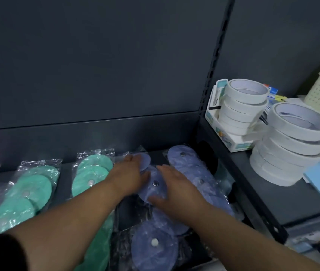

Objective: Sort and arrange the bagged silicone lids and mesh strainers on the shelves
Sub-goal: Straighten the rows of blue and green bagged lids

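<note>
Where the dark metal shelf (66,180) runs back, head view: left hand (130,173) flat, fingers spread, on bagged round blue silicone lids (156,189); right hand (178,185) flat on them too, at its 3 o'clock. At 9 o'clock, bagged green silicone lids (36,184); at 2 o'clock, white tape rolls (291,149).

Left hand (129,178) and right hand (177,189) are bare; 1 black sleeve (0,252) covers the left upper arm.

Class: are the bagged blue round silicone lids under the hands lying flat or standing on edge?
Lying flat: the bagged blue round silicone lids show full faces, centre studs upward, overlapping.
</note>
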Demonstrator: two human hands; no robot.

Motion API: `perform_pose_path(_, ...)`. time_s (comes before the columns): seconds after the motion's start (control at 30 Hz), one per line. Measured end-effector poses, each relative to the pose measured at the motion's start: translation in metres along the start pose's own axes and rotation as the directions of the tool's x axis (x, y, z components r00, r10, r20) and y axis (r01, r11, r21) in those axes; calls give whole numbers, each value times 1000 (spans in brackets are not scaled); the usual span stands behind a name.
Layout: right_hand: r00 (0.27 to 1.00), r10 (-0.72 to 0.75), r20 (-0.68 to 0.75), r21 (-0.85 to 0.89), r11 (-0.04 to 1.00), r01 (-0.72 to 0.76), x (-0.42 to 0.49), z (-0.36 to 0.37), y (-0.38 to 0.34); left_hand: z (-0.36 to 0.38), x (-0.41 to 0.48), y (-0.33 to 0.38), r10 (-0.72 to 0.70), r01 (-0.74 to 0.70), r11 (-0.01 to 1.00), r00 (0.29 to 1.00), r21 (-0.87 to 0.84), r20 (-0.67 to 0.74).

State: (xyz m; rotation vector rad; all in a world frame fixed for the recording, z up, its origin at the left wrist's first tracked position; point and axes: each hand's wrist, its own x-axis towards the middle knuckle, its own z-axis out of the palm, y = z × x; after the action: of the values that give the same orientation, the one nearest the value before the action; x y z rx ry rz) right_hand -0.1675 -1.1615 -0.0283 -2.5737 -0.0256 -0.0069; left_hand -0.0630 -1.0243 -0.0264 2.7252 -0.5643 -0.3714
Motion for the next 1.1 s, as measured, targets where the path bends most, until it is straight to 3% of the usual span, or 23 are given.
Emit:
perform_pose_path(0.07, 999, -3, 43, 8, 1000, 2, 15, 8, -5, -3, 0, -1, 47, -46, 999, 999, 16, -15)
perform_pose_path(0.2, 980, 55, 192, -149, 989, -26, 32, 17, -10, -14, -3, -5, 144, -149, 987, 985, -53, -92)
perform_pose_path(0.33, 993, 115, 11, -180, 977, -111, 34, 23, -16, -20, -7, -16, 204, -217, 969, 973, -121, -106)
perform_pose_path(0.47, 985, 159, -59, -34, 986, -162, 29, 0, -33, -28, -15, -24, 133, -187, 915, 977, -358, -169)
perform_pose_path(0.53, 967, 248, 64, 22, 968, -250, 23, -24, -46, -32, -18, -25, 81, -145, 881, 984, -450, -160)
perform_pose_path(0.63, 929, 286, 236, -64, 958, -279, 16, -57, -62, -39, -24, -22, 36, -81, 834, 995, -546, -92)
perform_pose_path(0.77, 926, 300, 228, -56, 954, -295, 14, -82, -74, -50, -37, -13, -130, -16, 752, 976, -659, -173)
perform_pose_path(0.87, 945, 267, 190, -11, 963, -270, 10, -103, -78, -50, -46, -14, -233, 110, 568, 972, -816, -31)
perform_pose_path(1.0, 968, 219, 122, 73, 971, -229, 12, -107, -85, -52, -51, -13, -237, 234, 297, 957, -926, 166)
perform_pose_path(1.1, 979, 200, -33, 49, 979, -198, 25, -80, -88, -63, -51, -5, -75, 304, 56, 951, -951, 300)
